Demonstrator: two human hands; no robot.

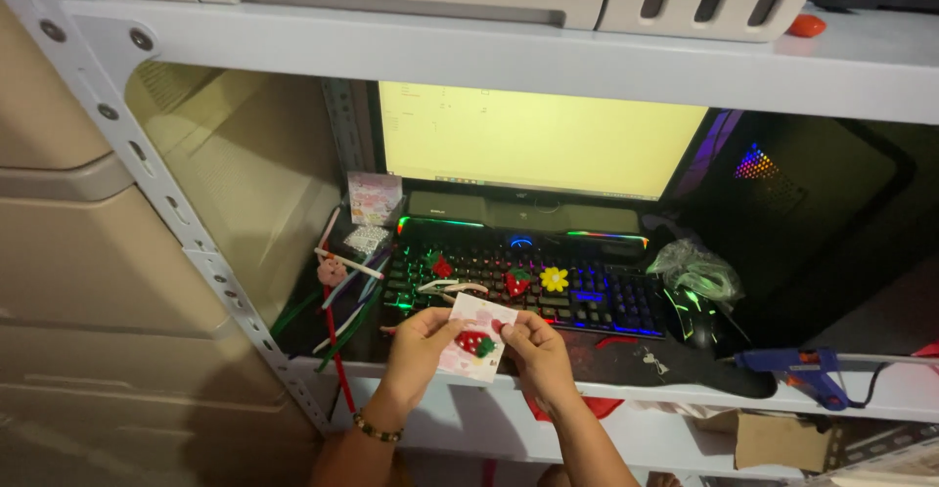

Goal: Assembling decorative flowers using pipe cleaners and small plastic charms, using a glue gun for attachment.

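A small pale card (476, 347) is held between two hands in front of a backlit keyboard (528, 289) on a metal shelf (469, 389). The left hand (419, 342) pinches the card's nine o'clock edge between thumb and fingers; the right hand (536, 348) pinches its three o'clock edge, thumb pressed on top. A red strawberry ornament (473, 341) with a green leaf sits at the card's centre. The step in hand appears to be fixing or checking the strawberry on its card; any next move calls for a steady grip so the ornament stays centred. At twelve o'clock from the hands, a glowing monitor (538, 140) is seen. More strawberries and a yellow flower (555, 279) lie on the keys. Pipe cleaners (337, 301) lie at nine o'clock, a blue glue gun (807, 370) at three o'clock.
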